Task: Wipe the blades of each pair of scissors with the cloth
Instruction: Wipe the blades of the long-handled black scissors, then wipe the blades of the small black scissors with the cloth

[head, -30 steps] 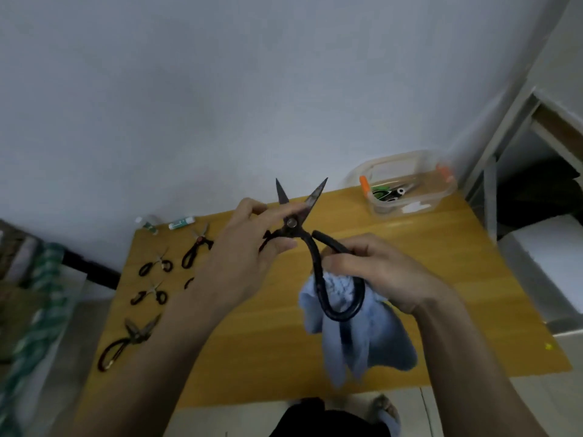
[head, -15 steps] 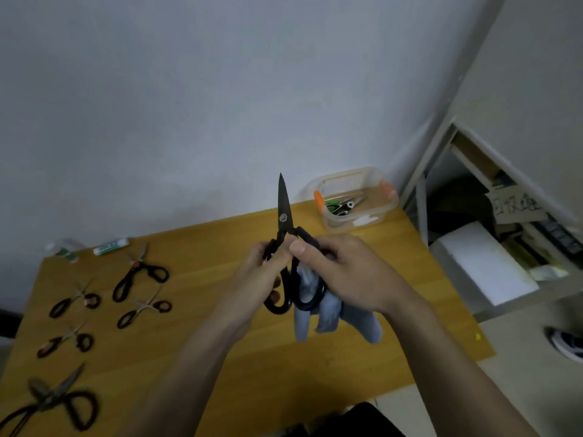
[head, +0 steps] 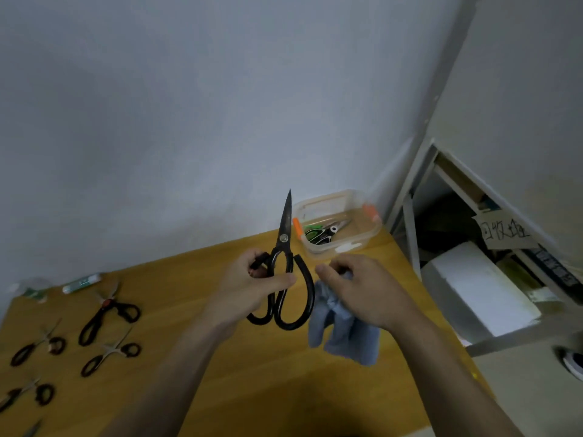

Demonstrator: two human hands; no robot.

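- Gripping the large black scissors [head: 285, 272] at their handle loops, the left hand [head: 252, 287] holds them upright above the desk [head: 195, 351], its fingers curled round one loop and the thumb laid across the front
- The blades are closed together and point up toward the wall, the tip standing just left of the clear plastic container [head: 339, 223]
- The right hand [head: 362, 291] holds the blue cloth [head: 345, 329], its fingers bunched on the fabric; the cloth hangs below the palm, just beside the right handle loop, and whether the two touch cannot be told
- The container sits at the far right corner of the desk, near the wall, with green-handled scissors [head: 317, 234] lying inside
- Smaller black-handled scissors lie along the left side: one pair with a red pivot [head: 107, 312], another [head: 110, 354] just in front of it, and two more [head: 38, 346] [head: 26, 394] near the left edge
- A small tube [head: 80, 282] lies at the far left edge by the wall
- Bare wood lies open between the hands and the near edge of the desk
- A metal shelf frame [head: 410, 222] stands just beyond the right edge
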